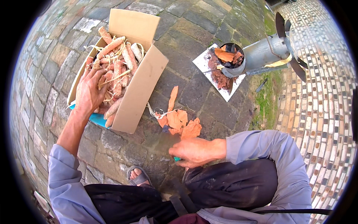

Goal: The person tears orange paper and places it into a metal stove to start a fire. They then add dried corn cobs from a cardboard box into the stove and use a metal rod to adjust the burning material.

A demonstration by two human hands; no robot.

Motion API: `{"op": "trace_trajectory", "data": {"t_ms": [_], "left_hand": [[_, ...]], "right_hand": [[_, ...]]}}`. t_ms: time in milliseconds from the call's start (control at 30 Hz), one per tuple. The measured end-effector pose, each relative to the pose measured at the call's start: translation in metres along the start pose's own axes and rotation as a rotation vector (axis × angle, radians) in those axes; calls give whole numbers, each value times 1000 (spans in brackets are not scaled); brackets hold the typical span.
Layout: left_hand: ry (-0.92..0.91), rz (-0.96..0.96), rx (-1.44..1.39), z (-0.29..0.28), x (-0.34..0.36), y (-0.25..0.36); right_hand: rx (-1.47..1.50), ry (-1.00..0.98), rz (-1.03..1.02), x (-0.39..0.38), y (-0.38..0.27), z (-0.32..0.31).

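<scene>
My left hand (90, 91) reaches into an open cardboard box (140, 91), its fingers parted and resting on dried, bare corn cobs (118, 74). One long cob (110, 47) slants away just beyond its fingertips. Whether any cob is gripped between the fingers is hard to see. My right hand (195, 152) is closed in front of my knee. A small green thing (176, 158) shows at its fingers, mostly hidden, so its kind is unclear. Just beyond this hand, torn orange scraps (181, 122) lie on the paving with pale husk strips (158, 113).
At the right back stands a metal pipe stove (261, 54) with dark fan-like blades (297, 69). Its round mouth holds orange scraps (225, 55). Beneath it, a white tile (201, 61) carries reddish-brown crumbs. Stone paving (182, 35) meets mossy ground (266, 100) and small patterned bricks (317, 112).
</scene>
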State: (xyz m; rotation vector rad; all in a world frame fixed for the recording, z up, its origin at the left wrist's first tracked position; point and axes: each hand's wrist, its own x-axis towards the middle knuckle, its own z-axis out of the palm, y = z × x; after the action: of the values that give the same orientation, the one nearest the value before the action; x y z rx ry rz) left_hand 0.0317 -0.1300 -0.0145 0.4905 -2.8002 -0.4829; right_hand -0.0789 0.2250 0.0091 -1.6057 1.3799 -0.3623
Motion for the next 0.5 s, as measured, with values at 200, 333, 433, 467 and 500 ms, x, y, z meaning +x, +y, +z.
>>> {"op": "trace_trajectory", "data": {"t_ms": [200,333,433,467,500], "left_hand": [[1,156,105,7,5,13],[-109,226,167,13,8,24],[-213,219,230,15,8,22],[-212,220,230,15,8,22],[-219,212,223,16,8,21]], "right_hand": [[-23,3,17,1,0,-2],[-48,-50,42,-2,-2,-1],[-21,-39,31,-5,-2,0],[-22,-38,32,-5,-2,1],[-16,-25,22,-6,-2,1]]}}
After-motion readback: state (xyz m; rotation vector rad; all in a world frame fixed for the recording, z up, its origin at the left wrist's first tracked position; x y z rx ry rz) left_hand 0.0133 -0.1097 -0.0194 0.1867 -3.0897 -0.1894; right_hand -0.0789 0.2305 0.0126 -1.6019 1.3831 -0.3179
